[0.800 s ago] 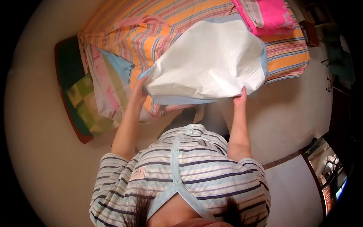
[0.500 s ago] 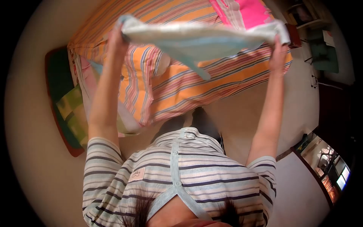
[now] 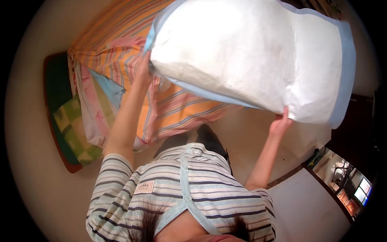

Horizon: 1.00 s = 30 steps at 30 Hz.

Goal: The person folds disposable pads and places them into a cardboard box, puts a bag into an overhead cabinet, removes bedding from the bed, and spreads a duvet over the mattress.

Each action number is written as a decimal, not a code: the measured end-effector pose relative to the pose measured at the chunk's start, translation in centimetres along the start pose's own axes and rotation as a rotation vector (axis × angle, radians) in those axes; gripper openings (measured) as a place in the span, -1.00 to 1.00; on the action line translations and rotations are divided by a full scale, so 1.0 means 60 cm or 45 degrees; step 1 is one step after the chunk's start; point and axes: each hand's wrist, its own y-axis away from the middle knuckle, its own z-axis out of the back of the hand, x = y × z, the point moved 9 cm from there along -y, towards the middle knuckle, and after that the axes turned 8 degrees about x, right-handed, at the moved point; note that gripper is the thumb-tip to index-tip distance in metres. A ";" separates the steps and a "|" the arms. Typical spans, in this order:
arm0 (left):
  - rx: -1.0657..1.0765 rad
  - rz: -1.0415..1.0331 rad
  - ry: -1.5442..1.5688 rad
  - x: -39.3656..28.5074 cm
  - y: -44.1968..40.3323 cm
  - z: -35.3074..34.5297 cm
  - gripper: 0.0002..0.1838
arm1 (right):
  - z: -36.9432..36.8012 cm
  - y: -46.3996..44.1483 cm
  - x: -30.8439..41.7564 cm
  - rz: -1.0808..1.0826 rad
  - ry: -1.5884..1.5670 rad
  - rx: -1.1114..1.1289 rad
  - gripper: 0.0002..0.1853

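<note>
A wide white underpad point(image 3: 242, 48) with a light blue border is spread out in the air before me. My left hand point(image 3: 144, 69) is closed on its near left edge, with the blue border rising past the fingers. Farther right, my right hand point(image 3: 281, 122) pinches the near edge, thumb over the white face. The pad's far edge runs out of view at the top, and its right end hangs beyond my right hand. Below and behind it lies an orange striped bedsheet point(image 3: 177, 113) on a bed, partly covered from sight by the pad.
At the left, a green headboard with a brown rim point(image 3: 56, 80) stands beside a green checked cloth point(image 3: 74, 127) and pink and blue fabric point(image 3: 107, 86). A mirror-like panel point(image 3: 346, 181) and a pale surface point(image 3: 308, 201) are at lower right. Tan floor point(image 3: 246, 141) shows near my legs.
The underpad has gone from a gathered, stretched strip to a broad sheet with its white face showing. My right hand has come down and nearer; my left hand has moved slightly right and lower.
</note>
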 end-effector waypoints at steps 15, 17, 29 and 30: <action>-0.058 0.476 -0.556 0.298 -0.037 0.128 -0.40 | 0.202 0.055 -0.444 -0.974 0.257 -0.325 -0.52; -0.086 0.478 -0.583 0.311 -0.034 0.161 -0.44 | 0.236 0.075 -0.474 -1.101 0.500 -0.163 -0.41; -0.661 0.673 -1.787 0.293 0.143 0.440 0.05 | 0.111 0.308 -0.495 -1.186 1.003 0.720 -0.60; -0.693 0.681 -1.760 0.303 0.164 0.454 0.05 | 0.070 0.333 -0.498 -1.203 1.011 0.867 -0.61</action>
